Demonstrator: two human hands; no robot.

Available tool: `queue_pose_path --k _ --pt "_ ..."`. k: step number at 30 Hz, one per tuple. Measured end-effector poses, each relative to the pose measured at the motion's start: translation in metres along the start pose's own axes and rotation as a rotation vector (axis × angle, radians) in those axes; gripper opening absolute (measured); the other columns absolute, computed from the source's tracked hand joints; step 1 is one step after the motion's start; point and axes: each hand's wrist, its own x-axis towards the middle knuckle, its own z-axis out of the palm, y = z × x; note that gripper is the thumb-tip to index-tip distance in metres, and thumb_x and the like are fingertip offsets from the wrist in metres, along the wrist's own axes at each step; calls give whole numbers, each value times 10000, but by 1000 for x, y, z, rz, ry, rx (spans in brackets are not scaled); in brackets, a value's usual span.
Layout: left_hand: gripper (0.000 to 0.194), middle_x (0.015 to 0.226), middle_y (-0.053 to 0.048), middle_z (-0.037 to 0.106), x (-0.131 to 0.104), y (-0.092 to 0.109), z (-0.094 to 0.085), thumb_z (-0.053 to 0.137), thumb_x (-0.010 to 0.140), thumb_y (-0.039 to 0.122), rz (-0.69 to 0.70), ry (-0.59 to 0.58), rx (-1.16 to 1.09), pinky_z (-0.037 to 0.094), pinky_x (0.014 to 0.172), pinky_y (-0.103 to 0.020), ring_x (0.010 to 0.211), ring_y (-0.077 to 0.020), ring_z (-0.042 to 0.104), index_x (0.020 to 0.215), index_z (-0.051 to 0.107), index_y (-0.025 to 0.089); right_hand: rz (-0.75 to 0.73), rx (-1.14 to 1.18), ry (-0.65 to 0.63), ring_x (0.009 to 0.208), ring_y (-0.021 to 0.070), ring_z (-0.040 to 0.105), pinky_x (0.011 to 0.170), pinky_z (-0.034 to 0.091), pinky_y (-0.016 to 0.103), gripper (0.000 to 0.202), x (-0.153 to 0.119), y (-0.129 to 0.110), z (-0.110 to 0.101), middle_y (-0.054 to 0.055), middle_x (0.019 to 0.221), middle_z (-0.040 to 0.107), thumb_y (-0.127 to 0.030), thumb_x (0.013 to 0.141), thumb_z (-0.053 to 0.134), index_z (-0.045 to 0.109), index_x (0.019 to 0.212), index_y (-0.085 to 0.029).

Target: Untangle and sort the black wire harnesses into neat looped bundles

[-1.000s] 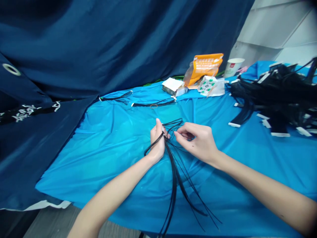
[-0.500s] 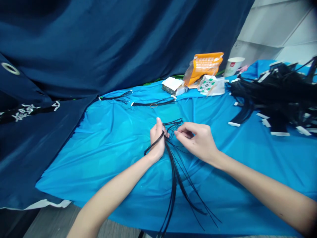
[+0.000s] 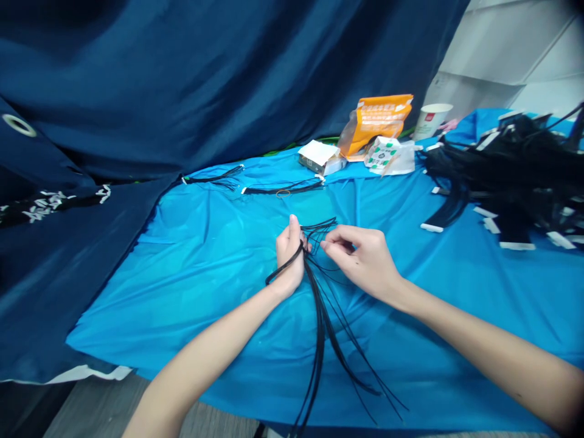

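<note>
My left hand (image 3: 290, 252) is closed around a bundle of thin black wires (image 3: 320, 322), thumb pointing up. Part of the bundle loops round the outside of this hand, and the long loose ends fan down toward the front edge of the blue cloth. Short wire ends stick out to the right past the left fingers. Just to the right, my right hand (image 3: 360, 258) pinches thumb and forefinger together at the thin wire ends. Its grip looks to be on a single wire, though the tip is too fine to see clearly.
Blue cloth (image 3: 191, 304) covers the table. Behind lie two small wire bundles (image 3: 219, 177), an orange pouch (image 3: 381, 121), a small box (image 3: 319, 157), a white-green packet (image 3: 385, 155) and a paper cup (image 3: 431, 120). A heap of black cables with white connectors (image 3: 506, 176) fills the right.
Almost nothing differs. My right hand has shifted very slightly to the left, while my left hand keeps its hold on the wires.
</note>
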Motion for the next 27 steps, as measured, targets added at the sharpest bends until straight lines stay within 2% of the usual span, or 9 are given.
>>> queue_pose_path --k 7,15,20,27 --pt "480 470 26 334 -2 4 2 402 847 509 -28 25 31 332 513 -263 462 -113 339 488 354 195 2 5 -15 487 101 464 482 306 222 176 0 -2 0 -8 536 558 -144 732 486 569 578 -165" --pt "494 462 32 312 0 1 1 370 855 521 -22 -13 2 319 490 -249 446 -102 331 491 324 190 -30 -15 13 466 92 435 469 301 215 172 0 -2 -2 -13 506 527 -134 712 474 557 564 -161" --pt "492 461 31 316 -1 4 3 391 849 517 -82 42 3 338 504 -245 456 -101 337 489 333 187 -37 -20 32 452 85 398 464 309 205 174 0 -3 -2 -30 484 471 -134 708 482 533 546 -173" --pt "491 462 30 319 -1 3 2 394 843 527 -32 8 27 339 508 -254 458 -110 338 487 332 195 -18 -2 17 470 91 438 476 323 206 173 -1 -2 -2 -19 509 524 -132 717 483 550 561 -168"
